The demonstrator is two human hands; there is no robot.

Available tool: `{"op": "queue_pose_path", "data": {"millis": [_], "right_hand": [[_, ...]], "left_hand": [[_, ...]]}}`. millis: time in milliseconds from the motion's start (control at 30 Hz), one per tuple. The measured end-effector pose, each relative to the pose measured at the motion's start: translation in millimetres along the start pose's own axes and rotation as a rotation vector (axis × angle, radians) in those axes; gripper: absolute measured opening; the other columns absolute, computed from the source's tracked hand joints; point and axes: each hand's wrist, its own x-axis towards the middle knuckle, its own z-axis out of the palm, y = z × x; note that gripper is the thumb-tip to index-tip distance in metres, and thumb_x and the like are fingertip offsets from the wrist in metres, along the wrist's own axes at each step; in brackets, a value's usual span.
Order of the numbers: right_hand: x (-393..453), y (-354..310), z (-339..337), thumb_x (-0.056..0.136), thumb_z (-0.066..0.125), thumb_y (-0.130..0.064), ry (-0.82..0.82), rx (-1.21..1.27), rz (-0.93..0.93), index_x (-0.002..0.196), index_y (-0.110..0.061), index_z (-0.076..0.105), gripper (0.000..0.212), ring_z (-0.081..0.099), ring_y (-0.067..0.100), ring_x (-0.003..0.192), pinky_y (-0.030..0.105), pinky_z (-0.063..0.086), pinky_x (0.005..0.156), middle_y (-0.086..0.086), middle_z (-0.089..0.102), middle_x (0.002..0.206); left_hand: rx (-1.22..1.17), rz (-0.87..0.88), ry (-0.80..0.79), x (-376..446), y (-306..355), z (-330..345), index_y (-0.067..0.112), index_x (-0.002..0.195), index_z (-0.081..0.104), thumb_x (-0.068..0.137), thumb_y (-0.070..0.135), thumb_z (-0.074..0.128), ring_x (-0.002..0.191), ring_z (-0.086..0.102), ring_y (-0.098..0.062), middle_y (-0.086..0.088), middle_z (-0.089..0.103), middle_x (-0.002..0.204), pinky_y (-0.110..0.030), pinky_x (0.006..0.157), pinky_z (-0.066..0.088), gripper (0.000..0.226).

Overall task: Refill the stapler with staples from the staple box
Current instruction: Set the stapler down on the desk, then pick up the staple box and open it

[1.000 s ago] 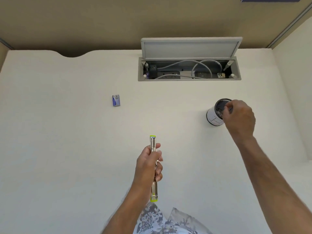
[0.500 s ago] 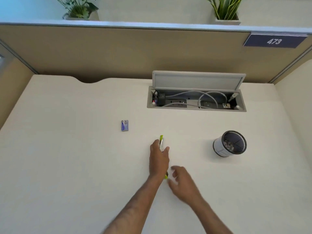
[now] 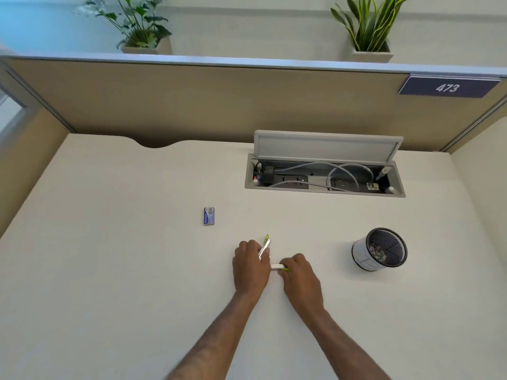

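A small blue staple box (image 3: 209, 216) lies flat on the smooth off-white desk (image 3: 109, 270), well apart to the left of the hands. A round black mesh cup (image 3: 379, 252) stands to the right. Behind, an open cable tray (image 3: 325, 175) holds grey cords. At desk centre, the left hand (image 3: 250, 266) grips the metal, lime-tipped stapler (image 3: 264, 246), hinged open; the right hand (image 3: 300, 275) pinches its lower arm

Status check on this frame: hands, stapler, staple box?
Both hands, left and right, on stapler, hinged open. Staple box untouched, far-left on desk. Nothing in between.
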Motion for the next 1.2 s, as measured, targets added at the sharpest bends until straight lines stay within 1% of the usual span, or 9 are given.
{"op": "queue_pose_path", "data": {"millis": [133,300,433,567,667,833,933,1033,1200], "right_hand": [[9.7,4.1,-2.1,0.094,0.065,-0.028,-0.013,0.022,0.003,0.121,-0.026,0.063,0.027,0.06,0.017,0.105,0.035,0.054,0.072,-0.006,0.053,0.113],[-5.7,19.6,-2.1,0.091,0.07,-0.04,0.022,0.063,0.03,0.129,-0.028,0.055,0.043,0.061,0.012,0.102,0.03,0.053,0.067,-0.009,0.049,0.119],[-25.8,21.2,-5.2,0.089,0.073,-0.041,0.075,0.122,0.067,0.124,-0.03,0.06,0.039,0.059,0.006,0.084,0.024,0.047,0.062,-0.013,0.047,0.104],[-35.8,13.5,-9.2,0.08,0.085,-0.024,0.142,0.201,0.054,0.112,-0.021,0.072,0.035,0.057,0.003,0.063,0.012,0.041,0.055,-0.007,0.052,0.085],[-44.9,3.0,-15.8,0.073,0.09,-0.009,0.192,0.258,-0.05,0.106,-0.017,0.073,0.038,0.058,-0.001,0.074,0.005,0.043,0.058,-0.006,0.054,0.076],[-61.3,-38.6,-45.6,0.087,0.079,-0.014,0.131,0.496,-0.221,0.123,-0.046,0.057,0.054,0.068,0.009,0.087,0.011,0.048,0.06,-0.01,0.068,0.1],[-76.7,-67.4,-67.4,0.09,0.075,-0.013,0.032,0.59,-0.299,0.14,-0.034,0.052,0.059,0.067,0.011,0.101,0.016,0.054,0.072,-0.011,0.065,0.121],[-99.4,-83.8,-78.2,0.09,0.075,-0.012,-0.081,0.686,-0.358,0.148,-0.022,0.047,0.065,0.068,0.017,0.102,0.026,0.058,0.079,-0.006,0.063,0.127],[-140.7,-98.0,-86.2,0.087,0.077,-0.018,-0.069,0.788,-0.45,0.122,-0.018,0.069,0.036,0.07,0.023,0.087,0.034,0.059,0.073,-0.002,0.067,0.112]], "left_hand": [[-0.098,-0.024,0.115,15.2,-19.7,-15.9,0.006,0.102,0.068,0.092,0.03,0.077,0.1,0.062,-0.035,-0.012,0.064,0.105,-0.046,0.085,0.053,0.027],[-0.078,-0.258,0.348,52.8,-50.5,-49.0,-0.001,0.128,0.057,0.082,0.032,0.087,0.109,0.059,-0.044,-0.022,0.057,0.122,-0.053,0.09,0.05,0.064],[-0.059,-0.312,0.307,78.7,-56.5,-59.7,-0.002,0.124,0.057,0.083,0.037,0.086,0.109,0.059,-0.043,-0.022,0.056,0.123,-0.051,0.091,0.049,0.064],[-0.023,-0.274,0.29,96.0,-55.7,-65.3,-0.001,0.109,0.063,0.088,0.03,0.081,0.105,0.06,-0.042,-0.021,0.059,0.114,-0.049,0.089,0.049,0.041],[-0.168,-0.209,0.289,92.1,-54.5,-75.5,-0.001,0.11,0.068,0.09,0.015,0.078,0.107,0.062,-0.039,-0.02,0.061,0.115,-0.047,0.09,0.053,0.028],[-0.51,-0.047,0.182,21.3,-43.4,-113.5,0.019,0.114,0.071,0.089,0.007,0.079,0.088,0.072,-0.015,0.0,0.076,0.108,-0.028,0.076,0.058,0.029],[-0.632,0.019,0.05,-43.6,-36.1,-140.7,0.03,0.112,0.073,0.085,0.009,0.082,0.083,0.073,-0.007,0.005,0.079,0.107,-0.019,0.074,0.058,0.036],[-0.811,0.031,-0.099,-107.4,-26.4,-169.0,0.032,0.114,0.075,0.081,0.011,0.082,0.085,0.075,-0.015,-0.001,0.081,0.108,-0.026,0.079,0.063,0.041],[-1.01,0.015,-0.144,-174.4,-8.1,-202.3,0.021,0.125,0.07,0.082,0.004,0.081,0.092,0.077,-0.024,-0.012,0.079,0.11,-0.035,0.082,0.064,0.048]]}}
